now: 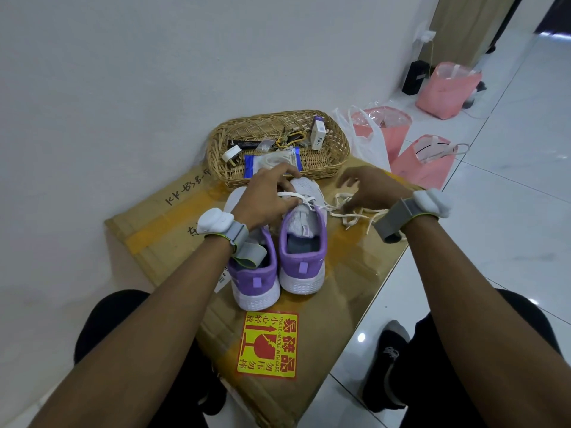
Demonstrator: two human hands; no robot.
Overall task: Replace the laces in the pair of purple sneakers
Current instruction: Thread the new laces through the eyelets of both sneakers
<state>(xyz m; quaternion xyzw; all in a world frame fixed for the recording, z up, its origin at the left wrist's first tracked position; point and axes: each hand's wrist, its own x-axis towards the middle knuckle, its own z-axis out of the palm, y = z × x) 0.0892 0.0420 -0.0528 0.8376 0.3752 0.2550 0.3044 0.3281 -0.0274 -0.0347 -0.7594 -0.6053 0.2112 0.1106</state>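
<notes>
A flattened cardboard sheet lies on the floor and carries everything. At its twelve o'clock end sits a wicker basket holding a blue-edged packet, which may contain fresh laces.

The two purple sneakers stand side by side at the centre, heels toward the person: the left sneaker and, touching it at three o'clock, the right sneaker. They look light, with soft knit uppers that would give under pressure, so the firmer sole or heel is probably the better place to steady them.

A flat white lace trails from the right sneaker's eyelets toward three o'clock. It is limp and likely to tangle, so it is best pinched near its tip.

The left hand curls over the right sneaker's forefoot and holds it down. The right hand is blurred over the loose lace, fingers angled down. I cannot tell whether it pinches.
</notes>
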